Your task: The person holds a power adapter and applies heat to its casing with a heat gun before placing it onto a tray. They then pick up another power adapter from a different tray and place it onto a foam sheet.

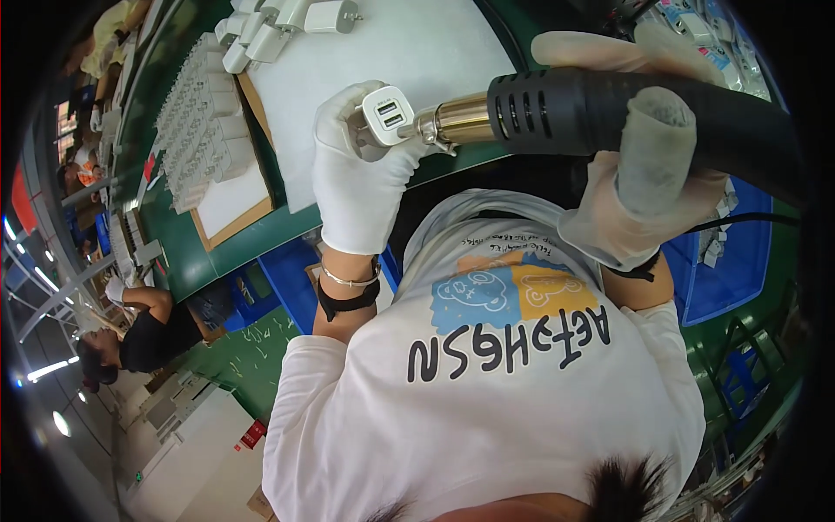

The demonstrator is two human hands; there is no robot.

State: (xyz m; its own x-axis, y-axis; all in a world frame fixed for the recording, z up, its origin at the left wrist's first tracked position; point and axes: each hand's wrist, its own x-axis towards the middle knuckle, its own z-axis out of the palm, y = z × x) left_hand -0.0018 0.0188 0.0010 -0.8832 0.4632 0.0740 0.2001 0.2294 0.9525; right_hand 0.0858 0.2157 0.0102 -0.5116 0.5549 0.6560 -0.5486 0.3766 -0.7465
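My left hand, in a white glove, is closed around a white two-port USB charger with its port face turned up. In my right hand, which wears a translucent glove and a finger cot, is a black hot-air gun with vent slots. Its brass-coloured barrel points left, and the narrow metal nozzle is right beside the charger's port face. Whether the nozzle touches the charger I cannot tell. Part of my right fingers is hidden behind the gun.
Several white chargers lie on a white sheet on the green table. Rows of clear plastic pieces stand at the left. A blue bin with small parts is at the right. A co-worker sits at the far left.
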